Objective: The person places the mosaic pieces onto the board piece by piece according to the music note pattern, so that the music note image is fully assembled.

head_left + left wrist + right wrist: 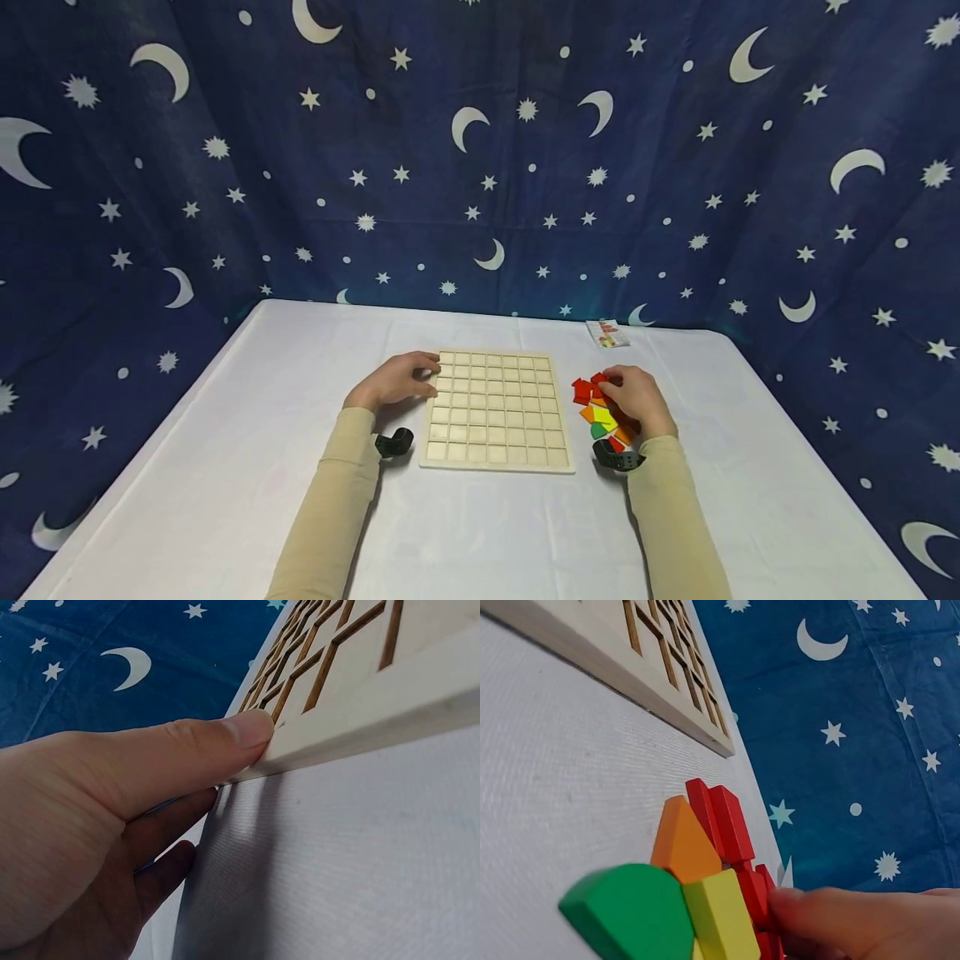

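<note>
Blocks point(604, 417) lay under our right hand point(637, 396), its thumb touching a red block point(754, 897); whether it pinched that, we could not tell, most fingers being hidden. Light, stiff, perhaps slick, we judged them best taken by their sides. They sat between the board point(497, 408) and the table's point(495, 533) right edge. Our left hand point(396, 379), thumb and fingers spread, touched the board's left edge. Near the table's far edge lay a card point(607, 333), too small to read.

Blocks point(602, 418) lie right of the grid board point(497, 410) on the table point(487, 533).
</note>
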Demonstrator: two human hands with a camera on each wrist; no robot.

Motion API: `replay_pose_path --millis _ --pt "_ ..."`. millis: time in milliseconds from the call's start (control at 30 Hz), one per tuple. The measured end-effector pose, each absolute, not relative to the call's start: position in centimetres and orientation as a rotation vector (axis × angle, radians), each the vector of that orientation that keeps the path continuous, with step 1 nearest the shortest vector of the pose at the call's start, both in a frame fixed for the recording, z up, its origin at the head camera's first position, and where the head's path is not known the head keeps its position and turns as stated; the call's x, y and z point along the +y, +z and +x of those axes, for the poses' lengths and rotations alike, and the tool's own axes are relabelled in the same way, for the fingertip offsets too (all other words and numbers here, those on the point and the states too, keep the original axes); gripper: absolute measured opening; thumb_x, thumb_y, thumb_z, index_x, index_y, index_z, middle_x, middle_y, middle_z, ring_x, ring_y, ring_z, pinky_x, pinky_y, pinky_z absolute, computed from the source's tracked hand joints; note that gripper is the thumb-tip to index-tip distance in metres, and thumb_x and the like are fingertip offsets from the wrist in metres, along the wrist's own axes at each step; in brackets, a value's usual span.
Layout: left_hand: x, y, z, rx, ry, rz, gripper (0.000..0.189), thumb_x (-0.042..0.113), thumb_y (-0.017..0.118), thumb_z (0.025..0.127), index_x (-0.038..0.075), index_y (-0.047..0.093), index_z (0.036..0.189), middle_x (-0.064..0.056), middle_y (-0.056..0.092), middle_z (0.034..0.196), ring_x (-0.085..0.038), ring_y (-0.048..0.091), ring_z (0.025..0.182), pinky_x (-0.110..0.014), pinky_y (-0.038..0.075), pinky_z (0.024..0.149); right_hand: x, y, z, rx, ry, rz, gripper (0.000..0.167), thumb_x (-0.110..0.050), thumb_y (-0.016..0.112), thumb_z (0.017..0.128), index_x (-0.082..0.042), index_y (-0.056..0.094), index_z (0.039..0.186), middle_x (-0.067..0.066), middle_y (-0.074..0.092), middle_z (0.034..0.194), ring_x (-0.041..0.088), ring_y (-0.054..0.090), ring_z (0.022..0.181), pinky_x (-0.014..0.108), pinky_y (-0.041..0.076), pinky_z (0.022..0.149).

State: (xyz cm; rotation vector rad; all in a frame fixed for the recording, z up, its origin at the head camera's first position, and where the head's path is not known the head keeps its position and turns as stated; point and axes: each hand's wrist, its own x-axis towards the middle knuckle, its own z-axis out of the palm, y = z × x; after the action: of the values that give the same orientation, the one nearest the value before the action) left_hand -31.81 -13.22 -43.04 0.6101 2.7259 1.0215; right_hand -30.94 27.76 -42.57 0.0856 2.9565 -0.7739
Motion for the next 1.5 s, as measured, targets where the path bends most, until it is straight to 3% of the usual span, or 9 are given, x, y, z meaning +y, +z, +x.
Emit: replay_pose_path --millis 267,533,1300,1500 --pt "-13.2 -43.0 -32.0 2.727 1.029 0.592 0.046 0.014 0.077 0.084 0.001 0.064 0.125 -0.014 0.047 0.146 -0.033 0.036 0.140 -0.045 0.029 0.116 27.4 -42.4 -31.6 2.981 -0.750 0.071 0.036 -0.014 0.059 0.098 0.005 0.059 0.129 0.026 0.058 0.126 0.040 0.052 0.114 0.057 0.040 0.106" --pt "-13.3 -43.1 -31.9 2.725 1.020 0.611 0.045 0.014 0.077 0.084 0.001 0.064 0.126 -0.014 0.047 0.147 -0.033 0.035 0.140 -0.046 0.029 0.116 27.1 -42.2 -32.2 2.959 -0.733 0.080 0.040 -0.022 0.065 0.094 0.005 0.063 0.122 0.023 0.062 0.117 0.035 0.053 0.102 0.054 0.046 0.099" --pt "-13.3 -43.2 -32.0 2.739 1.008 0.602 0.046 0.014 0.078 0.083 0.001 0.064 0.125 -0.013 0.047 0.147 -0.032 0.036 0.140 -0.044 0.028 0.117 26.3 -41.1 -33.8 2.919 -0.615 0.082 0.034 -0.015 0.067 0.092 0.007 0.066 0.117 0.020 0.066 0.105 0.032 0.055 0.090 0.048 0.053 0.091" --pt "-13.2 -43.1 -32.1 2.741 0.997 0.588 0.047 0.015 0.078 0.083 0.001 0.064 0.126 -0.012 0.048 0.147 -0.032 0.037 0.140 -0.044 0.030 0.116 24.8 -40.5 -34.8 2.973 -0.680 -0.110 0.038 -0.020 0.066 0.093 0.004 0.065 0.122 0.020 0.066 0.115 0.032 0.058 0.097 0.050 0.050 0.095"
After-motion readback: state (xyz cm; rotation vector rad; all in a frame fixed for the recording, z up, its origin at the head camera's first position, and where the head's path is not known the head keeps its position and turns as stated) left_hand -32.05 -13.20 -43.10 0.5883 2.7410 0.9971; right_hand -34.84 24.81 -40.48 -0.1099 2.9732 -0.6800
